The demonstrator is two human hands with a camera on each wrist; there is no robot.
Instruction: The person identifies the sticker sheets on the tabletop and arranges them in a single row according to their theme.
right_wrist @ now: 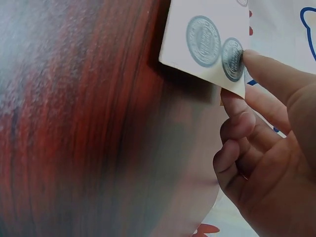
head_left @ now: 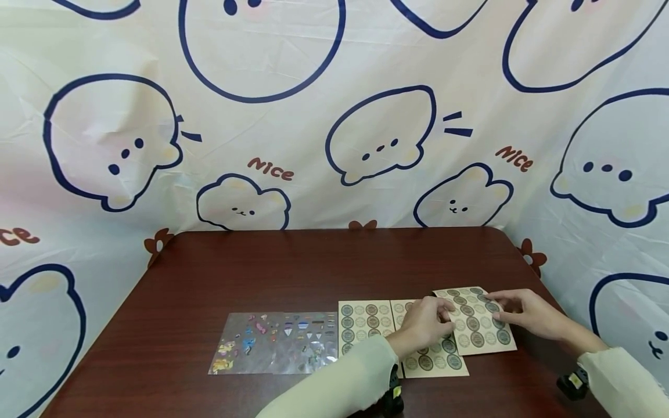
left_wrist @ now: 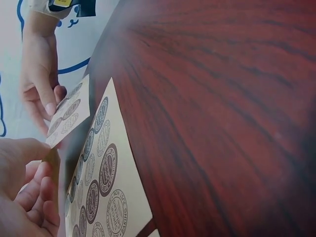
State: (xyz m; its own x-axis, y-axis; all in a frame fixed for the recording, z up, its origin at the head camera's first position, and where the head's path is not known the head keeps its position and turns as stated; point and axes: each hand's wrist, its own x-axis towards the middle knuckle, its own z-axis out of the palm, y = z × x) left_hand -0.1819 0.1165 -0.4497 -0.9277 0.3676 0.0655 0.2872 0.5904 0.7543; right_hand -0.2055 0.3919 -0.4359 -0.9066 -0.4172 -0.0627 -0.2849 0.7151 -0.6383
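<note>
Between my two hands is a cream sticker sheet printed with rows of round grey stamp designs. My left hand pinches its left edge between thumb and fingers, and my right hand pinches the right edge. In the right wrist view, the right thumb lies over a round sticker, with fingers behind the sheet. The held sheet is raised and overlaps a second cream sticker sheet lying on the table. A third such sheet lies left of that one, partly covered by my left arm.
A clear plastic sheet with small colourful stickers lies left of the cream sheets. The dark red-brown table ends at a white cloth backdrop with bear drawings. Black wrist devices sit on both wrists.
</note>
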